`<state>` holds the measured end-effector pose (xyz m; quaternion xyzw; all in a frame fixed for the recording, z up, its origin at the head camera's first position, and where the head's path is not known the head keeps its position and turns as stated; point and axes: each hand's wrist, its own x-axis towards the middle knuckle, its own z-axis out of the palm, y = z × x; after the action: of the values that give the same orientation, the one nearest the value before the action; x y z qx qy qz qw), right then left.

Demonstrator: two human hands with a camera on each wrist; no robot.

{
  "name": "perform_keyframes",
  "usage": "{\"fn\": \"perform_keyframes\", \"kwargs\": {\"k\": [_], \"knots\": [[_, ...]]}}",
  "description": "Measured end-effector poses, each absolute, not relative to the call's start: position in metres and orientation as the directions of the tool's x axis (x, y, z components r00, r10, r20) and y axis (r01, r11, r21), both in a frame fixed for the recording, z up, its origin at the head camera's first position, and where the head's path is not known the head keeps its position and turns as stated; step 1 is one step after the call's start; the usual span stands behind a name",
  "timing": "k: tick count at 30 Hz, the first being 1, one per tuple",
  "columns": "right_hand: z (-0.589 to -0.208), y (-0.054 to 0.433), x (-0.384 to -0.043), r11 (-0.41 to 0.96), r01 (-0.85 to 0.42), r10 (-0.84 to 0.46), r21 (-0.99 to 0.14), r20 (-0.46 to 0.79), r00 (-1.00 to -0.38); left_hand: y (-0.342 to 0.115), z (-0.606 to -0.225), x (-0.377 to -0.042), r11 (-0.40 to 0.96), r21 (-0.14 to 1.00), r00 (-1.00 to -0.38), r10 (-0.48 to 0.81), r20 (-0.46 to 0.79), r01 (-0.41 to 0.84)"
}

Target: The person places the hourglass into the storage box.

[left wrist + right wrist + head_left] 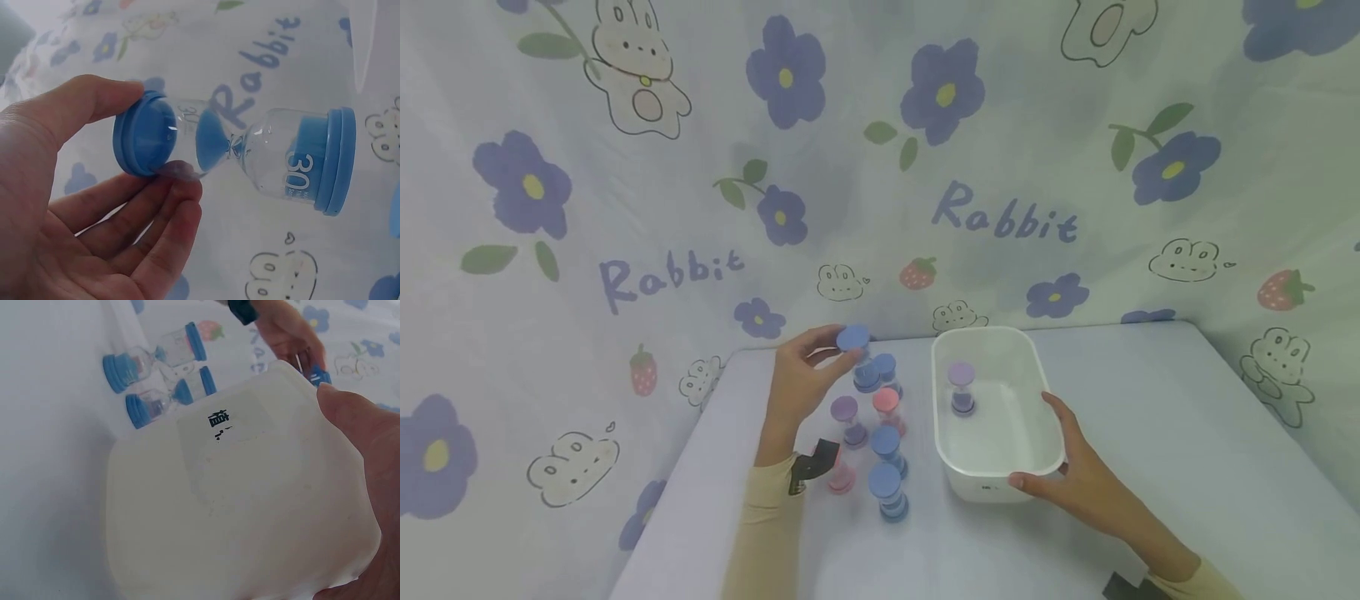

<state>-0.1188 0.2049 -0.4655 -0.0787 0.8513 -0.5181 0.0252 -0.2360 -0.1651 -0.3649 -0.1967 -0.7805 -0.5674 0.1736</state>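
My left hand [801,379] pinches the top cap of a blue hourglass [269,156] between thumb and fingers, at the back of the table. The hourglass is upright in the head view, its blue sand split between both bulbs, with "30" printed on the glass. Whether its base touches the table I cannot tell. My right hand [1090,483] grips the white plastic bin [985,487] at its near right corner, thumb at the near rim and fingers along the right side. Inside the bin, toward the left wall, stands a purple hourglass [961,375].
Between left arm and bin stand more hourglasses: a blue one [886,364] behind, a pink one [887,402], a purple one [845,408], two blue ones in front [886,482], and a pink one [841,477] partly behind the left wrist strap. A patterned curtain [850,167] hangs behind the table.
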Motion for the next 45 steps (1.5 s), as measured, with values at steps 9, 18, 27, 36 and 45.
{"fn": "perform_keyframes", "kwargs": {"k": [9, 18, 27, 36, 45], "knots": [[-0.466, 0.205, -0.120, 0.452, -0.112, -0.161, -0.885, 0.043, -0.986, -0.148, -0.360, -0.235, 0.248, 0.817, -0.854, 0.153, 0.498, 0.521], [-0.466, 0.205, -0.119, 0.441, -0.112, -0.165, -0.890, 0.042, -0.985, -0.130, -0.359, -0.234, 0.235, 0.827, -0.859, 0.192, 0.475, 0.510], [-0.465, 0.205, -0.119, 0.458, -0.109, -0.161, -0.882, 0.038, -0.986, -0.111, -0.361, -0.236, 0.221, 0.843, -0.865, 0.235, 0.442, 0.491], [-0.465, 0.205, -0.120, 0.461, -0.099, -0.158, -0.882, 0.029, -0.987, -0.098, -0.364, -0.236, 0.220, 0.850, -0.867, 0.271, 0.418, 0.478], [-0.465, 0.204, -0.119, 0.456, -0.090, -0.158, -0.886, 0.019, -0.987, -0.086, -0.371, -0.237, 0.186, 0.844, -0.841, 0.327, 0.431, 0.504]]}}
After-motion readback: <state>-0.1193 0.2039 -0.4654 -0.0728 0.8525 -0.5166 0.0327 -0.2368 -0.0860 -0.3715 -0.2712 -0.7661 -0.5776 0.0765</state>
